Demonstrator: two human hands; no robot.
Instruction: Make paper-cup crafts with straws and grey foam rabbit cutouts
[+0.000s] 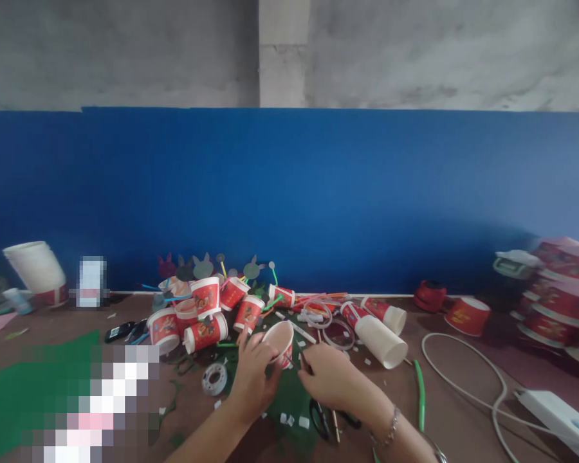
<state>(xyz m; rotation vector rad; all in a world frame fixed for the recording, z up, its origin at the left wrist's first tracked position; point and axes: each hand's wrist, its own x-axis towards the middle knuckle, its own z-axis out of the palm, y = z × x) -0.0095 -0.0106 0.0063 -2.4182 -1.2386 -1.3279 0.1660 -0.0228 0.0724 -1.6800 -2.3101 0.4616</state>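
Note:
In front of me my left hand point(255, 368) grips a red-and-white paper cup point(285, 347), tilted so that its open mouth faces me. Closed beside the cup, my right hand point(329, 372) pinches something slim and dark whose tip reaches the cup's side. Its kind is mostly hidden by my fingers. Below the right hand lie black-handled scissors point(319, 419) and a thin stick point(335, 426). Small white paper bits point(303, 422) are scattered under both hands. A roll of tape point(215, 379) rests left of my left wrist.
Behind my hands stands a heap of red paper cups point(206, 332) with straws and animal-shaped cutouts. To the right are stacked white cups point(381, 341), a green tube point(419, 395), a white cable point(492, 373) and a power strip point(560, 418). Green sheet material point(38, 392) covers the left side.

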